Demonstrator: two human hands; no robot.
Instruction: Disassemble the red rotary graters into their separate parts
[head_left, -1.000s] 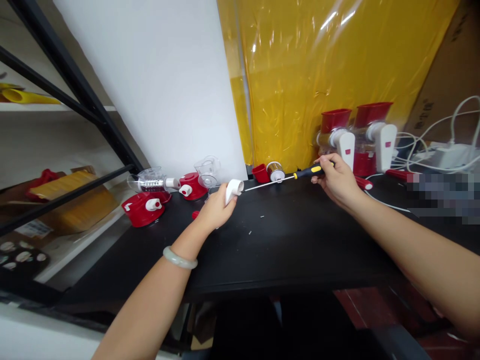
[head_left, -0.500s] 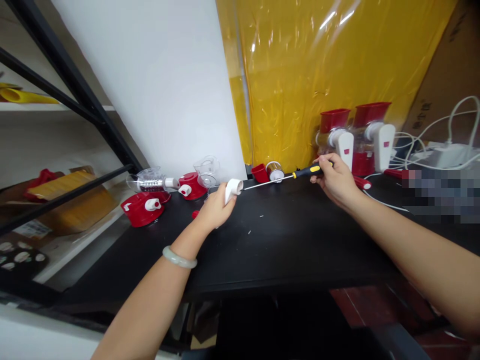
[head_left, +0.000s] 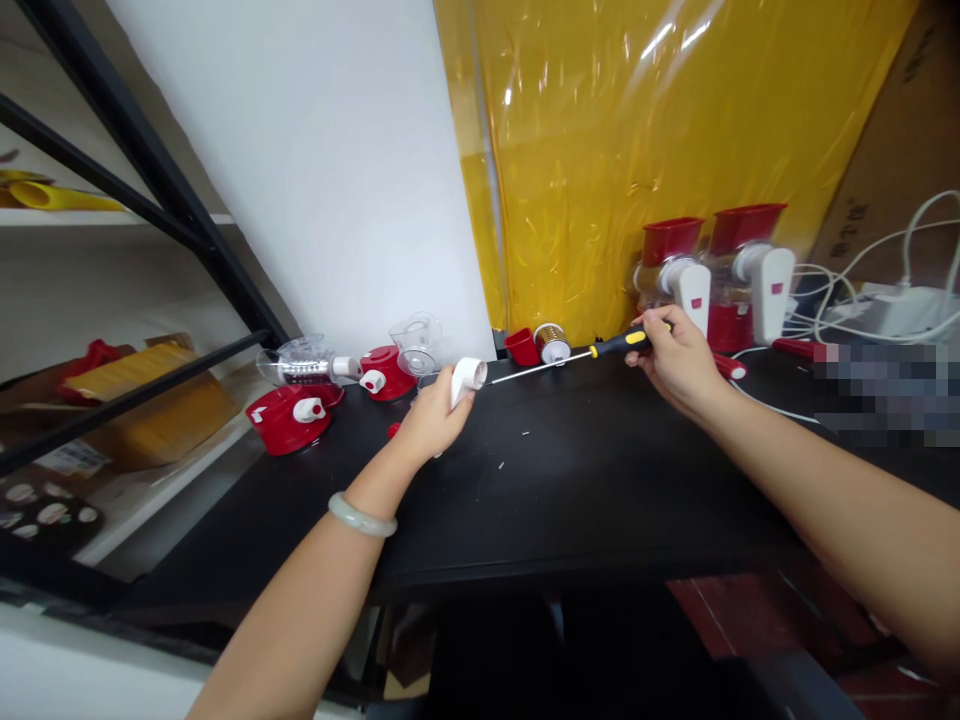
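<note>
My left hand (head_left: 436, 412) is closed around a white plastic crank handle (head_left: 469, 374), its round open end facing right. Most of that handle is hidden by my fingers. A black and yellow screwdriver (head_left: 624, 343) is gripped by its handle in my right hand (head_left: 670, 355). Its thin metal shaft points left, the tip close to the opening of the white piece; whether they touch I cannot tell. Behind the shaft lie a metal grater drum (head_left: 552, 343) and a red hopper piece (head_left: 522, 347). Two small pale bits (head_left: 502, 465) lie on the black table (head_left: 600, 490).
Red grater bases (head_left: 289, 420) and clear plastic parts (head_left: 416, 345) stand at the left back. Two assembled red and white rotary graters (head_left: 772, 290) stand at the right, beside white cables (head_left: 832, 290). A black-framed shelf (head_left: 202, 240) borders the left side.
The screwdriver and my right hand have shifted very slightly right, so the tip sits a little farther from the white handle. My left hand keeps nearly the same place.
</note>
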